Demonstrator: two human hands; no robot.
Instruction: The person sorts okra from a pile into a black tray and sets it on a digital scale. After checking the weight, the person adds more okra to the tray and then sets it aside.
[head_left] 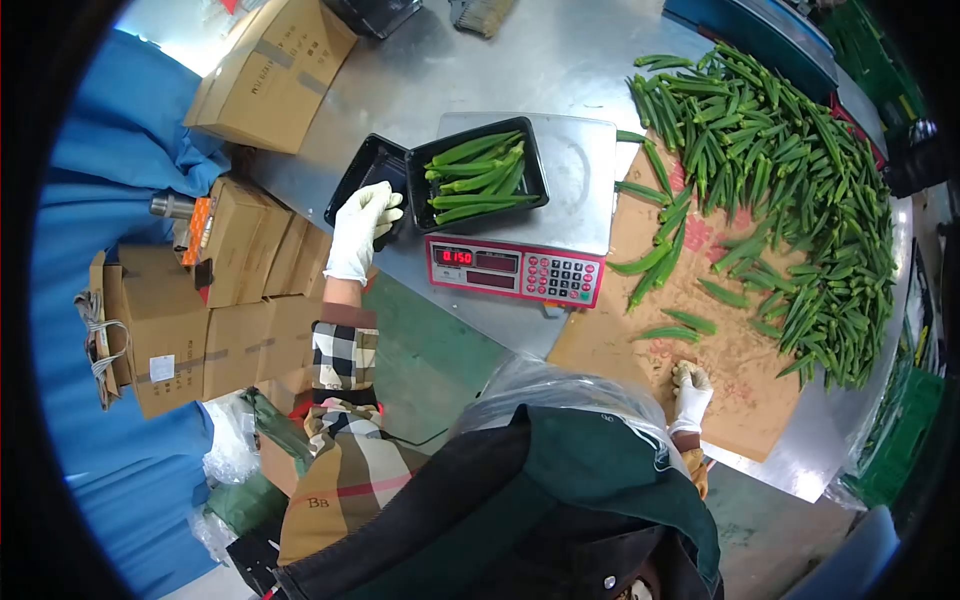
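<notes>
My left hand (362,228), in a white glove, has its fingers bent over the near side of an empty black tray (372,160) left of the scale. They appear closed on that tray, though part of the grip is hidden. A second black tray (545,170), holding several okra pods (478,172), sits on the metal platform of the red-framed digital scale (515,272). The lit display reads 0.150. My right hand (690,385), also gloved, rests with curled fingers on the cardboard sheet (610,340); no object shows in it. Loose okra pods (690,322) lie just beyond it.
A large okra heap (770,150) covers the right of the metal table (400,90). Cardboard boxes (275,75) stand at the left, with more stacked boxes (240,240) below them. Blue cloth (110,200) hangs behind these. A green crate (905,440) is at the right.
</notes>
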